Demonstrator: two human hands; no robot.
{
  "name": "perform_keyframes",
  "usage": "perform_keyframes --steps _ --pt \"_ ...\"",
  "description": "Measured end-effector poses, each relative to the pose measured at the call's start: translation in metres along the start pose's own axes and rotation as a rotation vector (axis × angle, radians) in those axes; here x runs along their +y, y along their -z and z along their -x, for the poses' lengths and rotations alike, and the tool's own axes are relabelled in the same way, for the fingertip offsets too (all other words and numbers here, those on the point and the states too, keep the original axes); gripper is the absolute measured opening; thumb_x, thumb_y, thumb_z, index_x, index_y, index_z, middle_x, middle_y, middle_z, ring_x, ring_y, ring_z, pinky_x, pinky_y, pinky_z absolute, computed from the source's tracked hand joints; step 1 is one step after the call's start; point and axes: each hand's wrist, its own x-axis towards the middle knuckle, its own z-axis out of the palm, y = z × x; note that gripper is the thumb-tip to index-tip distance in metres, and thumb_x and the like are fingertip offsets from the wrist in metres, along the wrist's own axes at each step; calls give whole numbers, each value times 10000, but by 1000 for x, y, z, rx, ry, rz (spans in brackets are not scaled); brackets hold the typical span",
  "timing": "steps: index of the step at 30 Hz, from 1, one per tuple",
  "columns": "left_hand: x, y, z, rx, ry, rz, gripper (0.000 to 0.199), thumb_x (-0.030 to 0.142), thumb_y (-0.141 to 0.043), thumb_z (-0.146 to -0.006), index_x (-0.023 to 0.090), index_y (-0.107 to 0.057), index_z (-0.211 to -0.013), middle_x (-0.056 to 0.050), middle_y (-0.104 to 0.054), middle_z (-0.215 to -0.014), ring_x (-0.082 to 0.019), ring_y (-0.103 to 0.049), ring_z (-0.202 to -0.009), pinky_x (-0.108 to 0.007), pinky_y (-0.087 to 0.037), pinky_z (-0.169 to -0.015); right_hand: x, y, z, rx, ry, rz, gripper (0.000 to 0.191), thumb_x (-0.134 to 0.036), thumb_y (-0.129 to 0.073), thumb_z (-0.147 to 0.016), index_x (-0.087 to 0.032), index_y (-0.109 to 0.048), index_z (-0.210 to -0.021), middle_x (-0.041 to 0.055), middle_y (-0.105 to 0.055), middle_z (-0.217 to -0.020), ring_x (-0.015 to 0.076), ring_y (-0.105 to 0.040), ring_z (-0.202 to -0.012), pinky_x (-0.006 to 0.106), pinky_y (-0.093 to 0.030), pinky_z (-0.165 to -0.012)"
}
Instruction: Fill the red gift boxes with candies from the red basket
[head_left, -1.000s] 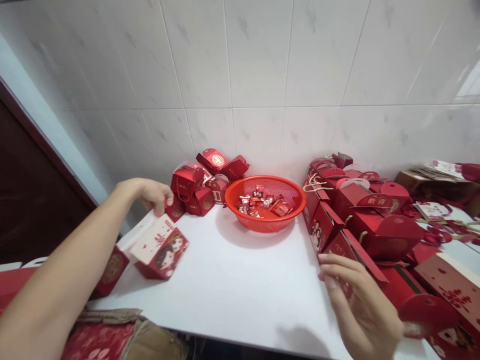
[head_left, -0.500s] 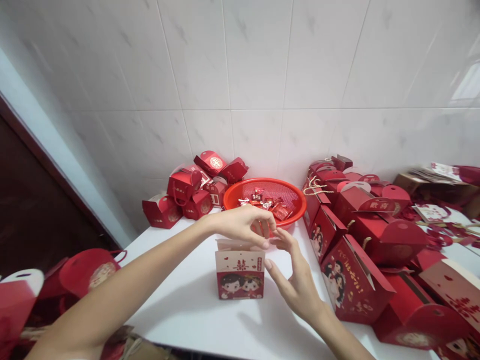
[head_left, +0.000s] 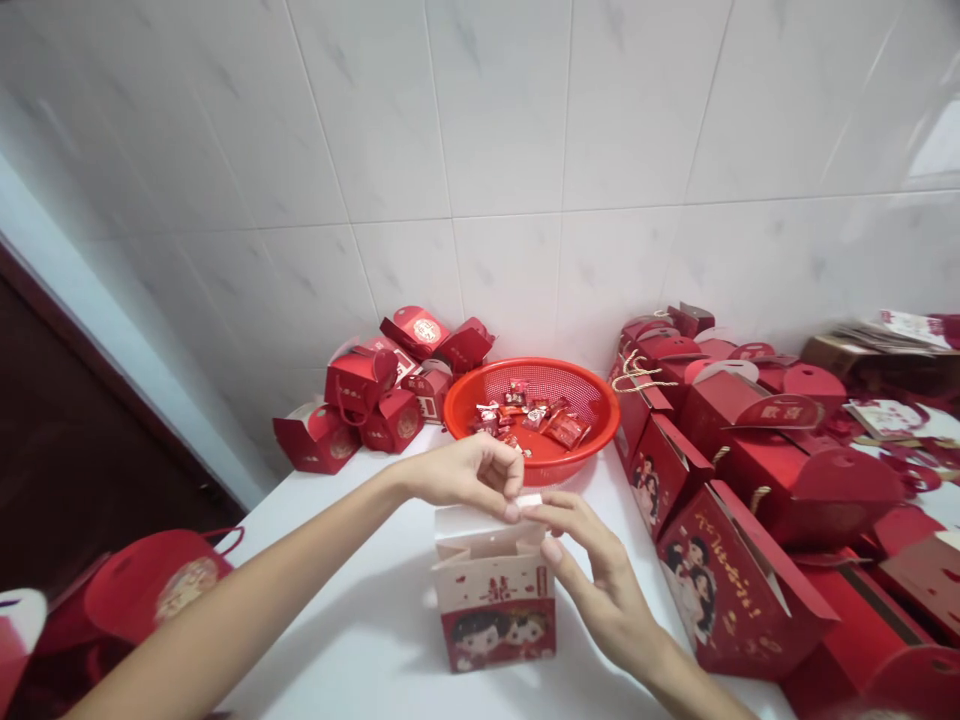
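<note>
At box (head_left: 499, 610) top, hands (head_left: 469, 472) (head_left: 596, 555) angled inward, fingers bent.

Left hand (head_left: 480, 475) hiding part of basket's near rim (head_left: 551, 468). Fingers of both hands, right hand (head_left: 596, 560) too, covering far top edge of white-and-red box (head_left: 499, 610); grip not showing. Faces on box looking blurry. Candy (head_left: 566, 428) words being too tiny. Near-left red box (head_left: 142, 585) hiding behind left arm. Right-side card pile (head_left: 889, 335) running off edge.
</note>
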Motion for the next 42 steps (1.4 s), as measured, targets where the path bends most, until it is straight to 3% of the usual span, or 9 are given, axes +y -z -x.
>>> perform_keyframes --steps 9,12,15,18,21,27,31,36,42 --pt "-5 12 -27 -147 -56 88 352 422 -829 -750 155 -604 -802 -22 -670 -772 -120 -605 -694 -250 -484 -697 3 4 7 40 -91 -74 170 -327 -531 -1004 -227 -667 -997 35 -677 -910 171 -648 -865 258 -517 -787" --pt "-2 37 -38 20 -68 -114 342 487 -707 -839 156 -621 -839 -70 -707 -846 -169 -647 -766 -285 -500 -743 -1 2 6 -44 -102 -112 253 -380 -478 -1020 -219 -671 -990 40 -674 -892 172 -644 -837 262 -512 -773" --pt "-4 63 -57 262 122 -578 256 420 -639 -859 164 -634 -856 -61 -702 -877 -178 -651 -779 -250 -479 -693 -4 -1 5 -91 -89 -156 316 -428 -445 -1027 -219 -681 -1049 64 -691 -962 195 -660 -912 296 -519 -838" --pt "-15 75 -80 232 366 -796 248 369 -734 -739 182 -676 -890 -41 -702 -838 -186 -652 -743 -243 -473 -685 -3 -3 6 -69 -63 -148 299 -435 -471 -1016 -240 -671 -1122 68 -701 -1043 206 -663 -991 303 -517 -883" --pt "-32 73 -104 158 468 -814 320 355 -847 -562 215 -699 -809 -4 -676 -714 -176 -613 -643 -238 -458 -621 1 -1 8 -55 -63 -118 302 -443 -481 -1008 -248 -662 -1152 68 -702 -1074 212 -665 -1018 298 -524 -880" --pt "-57 77 -119 149 529 -777 291 290 -860 -501 184 -625 -637 10 -595 -553 -157 -554 -518 -231 -424 -506 3 1 9 -70 -58 -102 307 -446 -462 -1014 -242 -657 -1134 68 -702 -1068 211 -667 -1021 304 -531 -885" --pt "-60 91 -110 255 473 -680 232 173 -745 -591 173 -671 -811 7 -629 -641 -152 -589 -568 -206 -428 -502 0 2 9 -70 -49 -71 327 -456 -442 -1016 -227 -656 -1110 75 -706 -1033 211 -677 -979 307 -543 -854" --pt "-57 95 -106 420 352 -569 496 86 -585 -670 173 -609 -1157 3 -611 -752 -153 -604 -656 -203 -453 -527 0 2 8 -42 -42 -66 320 -457 -451 -1018 -231 -661 -1101 73 -714 -1034 207 -685 -987 299 -547 -867" --pt "-58 93 -107 401 319 -522 404 170 -599 -753 156 -598 -1157 37 -517 -635 -132 -531 -555 -202 -406 -491 0 1 8 -43 -39 -69 309 -446 -458 -1020 -234 -661 -1113 68 -713 -1037 201 -684 -991 291 -543 -866"
